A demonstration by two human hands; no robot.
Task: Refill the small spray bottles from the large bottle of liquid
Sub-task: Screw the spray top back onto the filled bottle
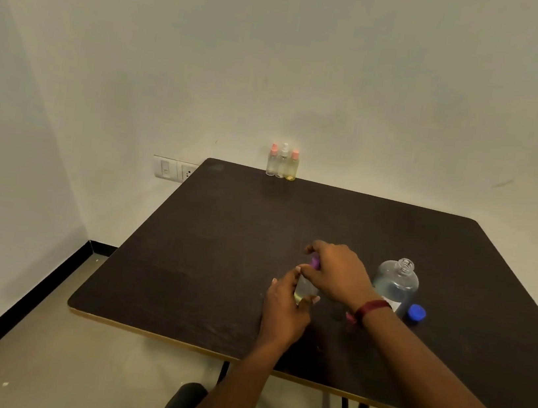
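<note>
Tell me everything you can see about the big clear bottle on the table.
The large bottle looks like clear plastic, round-shouldered with a short threaded neck, uncapped. It stands upright on the dark table, right of the hands, partly full of clear liquid. A white label sits low on it, partly hidden by the right wrist, which crosses in front; no hand holds it. A blue cap lies close by its base.

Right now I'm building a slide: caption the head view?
Mid-refill: left hand holds a small spray bottle while right hand grips its purple top, beside the uncapped large bottle.
</note>
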